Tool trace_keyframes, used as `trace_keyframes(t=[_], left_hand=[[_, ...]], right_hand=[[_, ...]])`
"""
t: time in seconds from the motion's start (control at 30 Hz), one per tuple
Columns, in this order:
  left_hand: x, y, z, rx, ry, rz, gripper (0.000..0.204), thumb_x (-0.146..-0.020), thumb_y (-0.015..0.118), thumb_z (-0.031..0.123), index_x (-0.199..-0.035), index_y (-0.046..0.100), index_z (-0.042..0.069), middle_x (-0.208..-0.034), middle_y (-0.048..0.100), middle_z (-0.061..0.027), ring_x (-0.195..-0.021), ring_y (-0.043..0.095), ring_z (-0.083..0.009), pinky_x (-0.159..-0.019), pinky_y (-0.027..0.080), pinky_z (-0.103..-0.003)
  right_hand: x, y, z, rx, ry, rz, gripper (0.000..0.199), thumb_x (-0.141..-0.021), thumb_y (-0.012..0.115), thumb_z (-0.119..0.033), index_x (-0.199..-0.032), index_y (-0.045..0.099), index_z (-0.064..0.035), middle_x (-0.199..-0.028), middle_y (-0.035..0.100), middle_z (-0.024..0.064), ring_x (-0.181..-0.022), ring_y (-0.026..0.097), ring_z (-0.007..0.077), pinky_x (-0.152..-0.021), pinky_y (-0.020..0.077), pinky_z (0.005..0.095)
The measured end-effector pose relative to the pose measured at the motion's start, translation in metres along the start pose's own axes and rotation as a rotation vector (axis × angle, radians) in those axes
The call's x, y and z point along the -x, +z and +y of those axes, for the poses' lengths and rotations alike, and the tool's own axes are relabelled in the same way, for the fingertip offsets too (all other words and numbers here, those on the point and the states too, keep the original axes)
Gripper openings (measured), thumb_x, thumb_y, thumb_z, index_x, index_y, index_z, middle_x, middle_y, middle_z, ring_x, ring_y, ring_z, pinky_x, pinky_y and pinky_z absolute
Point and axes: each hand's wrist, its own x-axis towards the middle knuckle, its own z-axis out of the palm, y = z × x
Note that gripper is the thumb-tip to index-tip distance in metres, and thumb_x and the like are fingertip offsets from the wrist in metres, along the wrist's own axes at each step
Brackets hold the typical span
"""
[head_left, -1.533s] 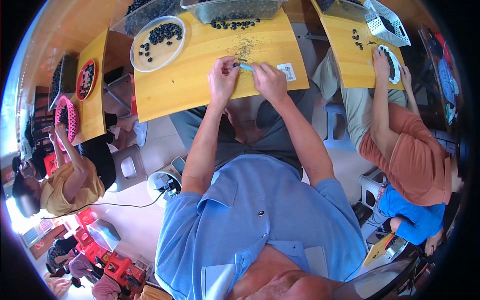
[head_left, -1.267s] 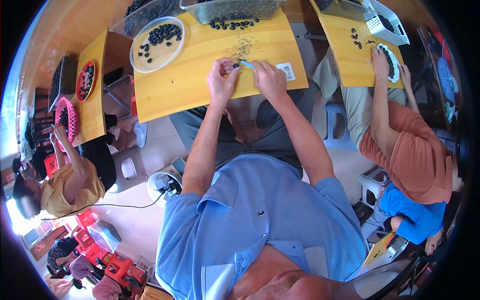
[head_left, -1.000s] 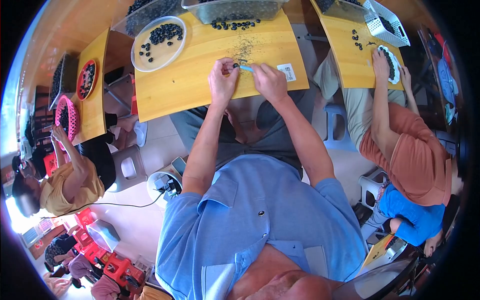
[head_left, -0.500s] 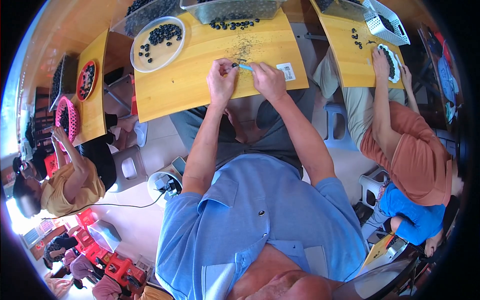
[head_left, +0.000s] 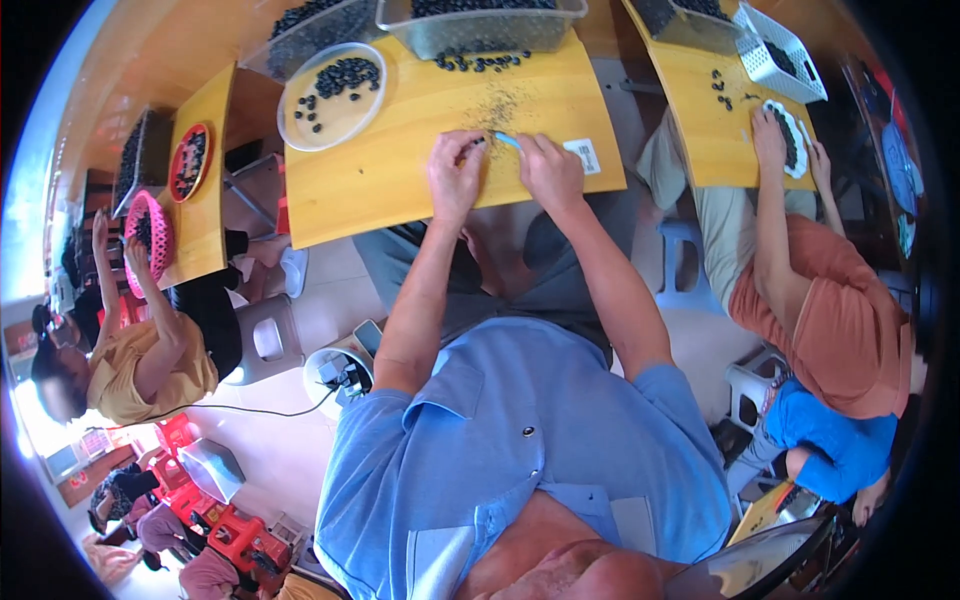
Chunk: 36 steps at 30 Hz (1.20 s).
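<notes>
Round plate [head_left: 335, 95] w/ dark seeds upper left, grey tray [head_left: 480, 25] top centre, left hand [head_left: 455, 175] pinching dark seed [head_left: 481, 143], right hand [head_left: 548, 170] pinching small blue tool [head_left: 507, 140].

Yellow wooden table [head_left: 380, 170]. Bearing a round dish [head_left: 335, 95] of dark beads, a clear tray [head_left: 480, 25], scattered debris [head_left: 500, 105], a white label [head_left: 583, 155].

A round plate [head_left: 335, 95] sat at the upper left of the wooden board [head_left: 400, 170]; a clear tray [head_left: 480, 25] lay beyond it at top centre, with loose beans [head_left: 480, 62] just before the tray.
</notes>
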Motion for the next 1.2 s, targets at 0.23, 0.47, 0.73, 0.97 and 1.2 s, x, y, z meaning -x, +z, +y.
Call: trace_keyframes(t=[0.23, 0.47, 0.73, 0.97, 1.2], left_hand=[[-0.040, -0.045, -0.024, -0.065, 0.020, 0.280, 0.012, -0.087, 0.077, 0.000, -0.097, 0.074, 0.005, -0.094, 0.068, -0.0072, -0.079, 0.064, -0.0163, -0.070, 0.052, -0.030], [-0.111, -0.111, 0.003, -0.214, 0.010, 0.329, 0.009, -0.089, 0.076, 0.004, -0.097, 0.073, 0.003, -0.093, 0.071, -0.0083, -0.084, 0.068, -0.0198, -0.077, 0.056, -0.032], [-0.047, -0.082, 0.223, 0.852, 0.629, -0.888, 0.026, -0.093, 0.079, 0.023, -0.077, 0.070, 0.005, -0.084, 0.071, -0.0123, -0.076, 0.071, -0.0302, -0.066, 0.054, -0.038], [-0.030, -0.105, 0.304, 0.651, 1.197, -0.788, 0.026, -0.094, 0.068, 0.026, -0.085, 0.059, 0.003, -0.083, 0.061, -0.0049, -0.068, 0.060, -0.0213, -0.058, 0.039, -0.030], [-0.049, -0.114, 0.357, -0.076, 1.465, -0.739, 0.025, -0.067, 0.078, 0.015, -0.091, 0.073, 0.008, -0.077, 0.063, -0.0045, -0.061, 0.057, -0.0154, -0.050, 0.031, -0.028]], right_hand=[[0.005, -0.002, 0.003, -0.045, 0.015, 0.012, 0.017, -0.090, 0.066, -0.013, -0.106, 0.071, -0.0110, -0.088, 0.068, 0.0080, -0.076, 0.072, 0.0304, -0.064, 0.0585, 0.0451], [0.005, -0.001, 0.001, 0.008, 0.025, -0.031, 0.015, -0.091, 0.066, -0.014, -0.104, 0.070, -0.0109, -0.086, 0.067, 0.0077, -0.074, 0.071, 0.0307, -0.062, 0.0578, 0.0452], [0.002, 0.001, 0.006, -0.023, -0.014, 0.024, 0.012, -0.091, 0.062, -0.013, -0.100, 0.069, -0.0103, -0.081, 0.067, 0.0077, -0.073, 0.071, 0.0306, -0.061, 0.0577, 0.0447], [0.011, 0.014, 0.015, -0.045, -0.001, 0.058, 0.007, -0.087, 0.063, -0.012, -0.093, 0.067, -0.0106, -0.082, 0.066, 0.0095, -0.068, 0.069, 0.0305, -0.057, 0.0554, 0.0445], [0.011, 0.004, 0.013, -0.016, 0.026, 0.047, 0.010, -0.084, 0.068, -0.015, -0.092, 0.068, -0.0099, -0.079, 0.066, 0.0074, -0.067, 0.069, 0.0277, -0.055, 0.0548, 0.0429]])
